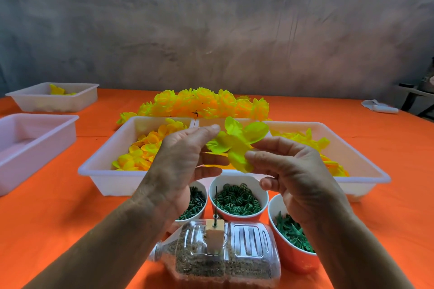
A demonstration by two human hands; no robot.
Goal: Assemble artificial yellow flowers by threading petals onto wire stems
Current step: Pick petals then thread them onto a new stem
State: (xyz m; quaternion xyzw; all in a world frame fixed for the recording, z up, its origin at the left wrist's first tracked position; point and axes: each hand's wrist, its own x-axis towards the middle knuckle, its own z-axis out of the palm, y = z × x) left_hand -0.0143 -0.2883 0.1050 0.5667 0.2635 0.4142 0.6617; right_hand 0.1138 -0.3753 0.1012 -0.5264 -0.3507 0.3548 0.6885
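Our left hand (pixel 185 148) and right hand (pixel 288 171) pinch one yellow petal piece (pixel 237 143) above the trays (pixel 105 171). Finished flowers (pixel 206 103) pile behind; this piece still awaits threading onto the upright wire (pixel 215 204) below, on the bench (pixel 58 218).

Three white trays (pixel 105 178), three cups (pixel 263 195), one bottle (pixel 246 263), two hands (pixel 183 157).

Tablecloth (pixel 70 206) orange. Trays (pixel 112 178) white. Petals (pixel 234 145) bright yellow-green; finished flowers (pixel 206 101) at far edge yellow-orange. Cups (pixel 293 258) orange outside, contents dark green.
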